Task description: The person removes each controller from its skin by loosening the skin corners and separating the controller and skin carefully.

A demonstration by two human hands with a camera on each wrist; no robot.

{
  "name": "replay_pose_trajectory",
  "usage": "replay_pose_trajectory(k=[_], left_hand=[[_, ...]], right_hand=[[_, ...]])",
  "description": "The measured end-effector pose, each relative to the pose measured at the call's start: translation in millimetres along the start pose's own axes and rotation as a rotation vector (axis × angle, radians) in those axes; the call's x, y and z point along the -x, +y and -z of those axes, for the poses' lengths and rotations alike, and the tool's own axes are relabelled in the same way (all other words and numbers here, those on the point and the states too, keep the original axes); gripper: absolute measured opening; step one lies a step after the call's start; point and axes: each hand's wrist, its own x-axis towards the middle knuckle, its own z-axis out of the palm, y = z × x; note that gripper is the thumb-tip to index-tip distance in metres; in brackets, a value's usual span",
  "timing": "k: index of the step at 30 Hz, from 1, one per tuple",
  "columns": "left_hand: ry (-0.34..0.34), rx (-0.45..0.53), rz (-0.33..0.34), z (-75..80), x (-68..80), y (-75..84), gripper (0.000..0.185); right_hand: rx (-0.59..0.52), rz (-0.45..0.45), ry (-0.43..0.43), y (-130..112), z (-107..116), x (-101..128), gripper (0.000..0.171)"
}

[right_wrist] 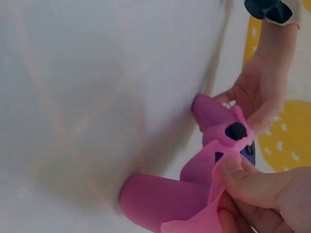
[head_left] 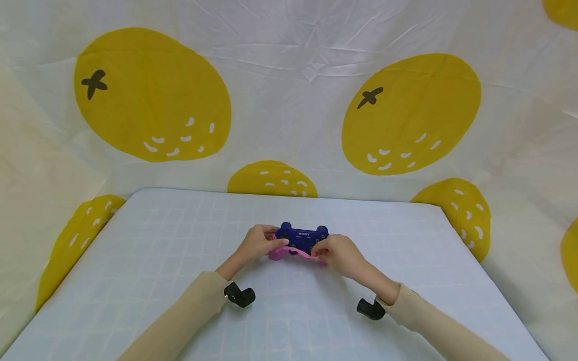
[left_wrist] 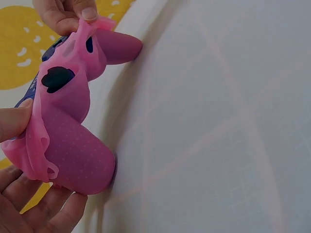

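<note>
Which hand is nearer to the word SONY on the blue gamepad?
Neither clearly: the left hand holds the gamepad at its left end, the right hand at its right end, both pinching the pink cover.

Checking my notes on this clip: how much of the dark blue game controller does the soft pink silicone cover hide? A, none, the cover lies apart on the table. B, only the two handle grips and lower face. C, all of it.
B: the pink silicone cover wraps the grips, while the dark blue game controller shows bare above.

I see bright, soft light everywhere. The worktop [head_left: 158, 260] has only faint shadows. My head view bends at the edges. Both wrist views look blurry up close.
</note>
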Motion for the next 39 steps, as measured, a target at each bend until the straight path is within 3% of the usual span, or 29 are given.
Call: replay_pose_trajectory(k=[8,18,31,39], left_hand=[[0.015,0.011,0.015,-1.1,3.1,2.5,0.048],[0.014,0.021,0.034,-1.6,0.3,2.0,0.042],[-0.001,0.025,0.034,-1.2,-1.6,2.8,0.045],[-0.011,0.038,0.028,0.1,-0.2,2.6,0.041]], right_hand=[[0.036,0.009,0.074,-1,-7,8,0.009],[0.089,0.053,0.255,-1,-13,8,0.013],[-0.01,0.054,0.182,-20,-12,-15,0.009],[-0.01,-0.003,0.092,-28,-16,-30,0.008]])
